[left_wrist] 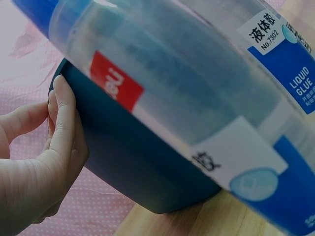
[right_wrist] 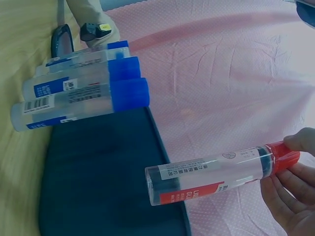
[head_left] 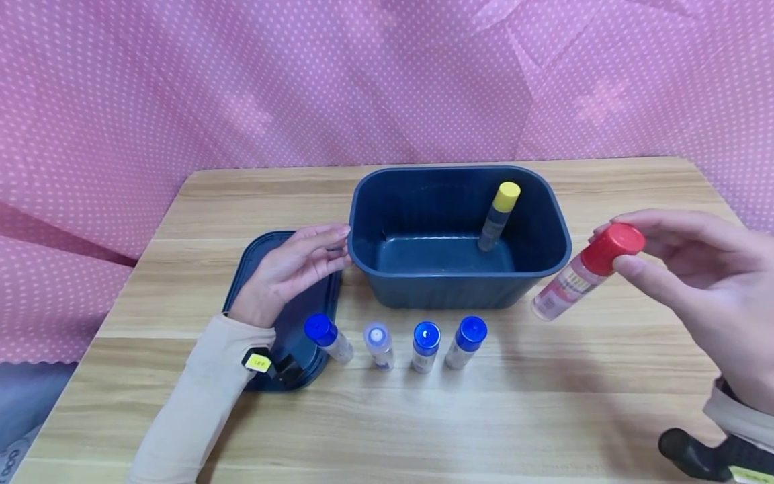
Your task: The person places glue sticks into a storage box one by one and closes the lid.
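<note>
Red cap (head_left: 618, 243) tops the clear, tilted bottle (head_left: 567, 289).

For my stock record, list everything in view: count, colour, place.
Table: 1, light brown, centre
Bin: 1, dark blue, on table
Lid: 1, dark blue, left of bin
Blue-capped bottles: 3, clear, standing before bin
Pale-topped bottle: 1, translucent, among those
Yellow-capped bottle: 1, clear, leaning inside bin
Red-capped bottle: 1, clear, held right of bin
Cloth: 1, pink, white-dotted, behind table
Unclear item: 1, greyish, head view's bottom left
Sleeves: 2, beige, left and right
Wrist devices: 2, black, yellow, at sleeves
Left grip: 1, bare, at bin's left
Right grip: 1, bare, holding red-capped bottle
</note>
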Action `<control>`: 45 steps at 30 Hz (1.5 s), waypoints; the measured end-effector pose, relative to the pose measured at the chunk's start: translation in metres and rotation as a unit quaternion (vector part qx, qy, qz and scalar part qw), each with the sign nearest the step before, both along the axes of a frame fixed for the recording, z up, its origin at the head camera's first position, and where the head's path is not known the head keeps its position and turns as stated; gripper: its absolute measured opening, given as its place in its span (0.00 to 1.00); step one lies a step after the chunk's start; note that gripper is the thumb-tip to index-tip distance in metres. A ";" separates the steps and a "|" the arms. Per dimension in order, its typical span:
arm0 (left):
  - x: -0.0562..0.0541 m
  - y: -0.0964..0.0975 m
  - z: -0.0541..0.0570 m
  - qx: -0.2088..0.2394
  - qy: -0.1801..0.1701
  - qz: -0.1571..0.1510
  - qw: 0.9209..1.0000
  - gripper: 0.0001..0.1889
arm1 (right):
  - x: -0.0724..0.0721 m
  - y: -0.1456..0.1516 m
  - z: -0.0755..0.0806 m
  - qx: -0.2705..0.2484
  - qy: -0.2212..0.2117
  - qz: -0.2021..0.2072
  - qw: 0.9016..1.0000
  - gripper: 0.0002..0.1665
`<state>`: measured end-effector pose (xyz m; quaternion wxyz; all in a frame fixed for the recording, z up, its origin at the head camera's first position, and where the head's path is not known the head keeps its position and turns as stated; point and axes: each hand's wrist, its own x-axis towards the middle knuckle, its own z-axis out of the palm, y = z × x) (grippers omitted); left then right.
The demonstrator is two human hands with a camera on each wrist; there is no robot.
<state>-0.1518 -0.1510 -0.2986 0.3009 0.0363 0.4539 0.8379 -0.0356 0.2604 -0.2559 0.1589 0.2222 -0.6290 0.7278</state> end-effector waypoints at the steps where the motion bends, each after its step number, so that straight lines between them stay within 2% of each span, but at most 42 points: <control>1: 0.000 0.000 0.000 0.001 -0.001 0.000 1.000 0.09 | -0.001 0.000 0.001 -0.004 -0.003 0.000 1.000 0.24; 3: 0.000 0.000 0.000 0.002 -0.001 -0.001 1.000 0.09 | -0.002 0.001 0.003 -0.009 -0.004 0.002 1.000 0.25; 10: 0.000 0.000 0.000 0.003 0.009 -0.005 1.000 0.10 | -0.004 -0.001 0.009 0.007 -0.020 -0.037 0.999 0.25; 16: 0.000 0.001 0.001 -0.001 0.006 0.001 1.000 0.10 | -0.007 -0.001 0.013 0.017 -0.018 -0.062 0.998 0.24; 22: 0.001 0.001 0.002 -0.002 0.001 0.008 1.000 0.09 | -0.016 -0.001 0.018 -0.015 0.006 -0.044 0.999 0.23; 27: 0.000 0.000 0.002 0.009 0.002 0.000 1.000 0.08 | -0.027 0.000 0.023 -0.049 0.034 -0.022 0.998 0.23; 33: 0.000 0.000 0.001 0.009 0.000 -0.002 1.000 0.09 | -0.030 -0.004 0.030 -0.064 0.016 -0.019 0.998 0.23; 45: -0.002 0.001 0.002 0.015 -0.001 0.000 1.000 0.09 | -0.036 -0.012 0.035 -0.018 0.018 -0.078 0.997 0.22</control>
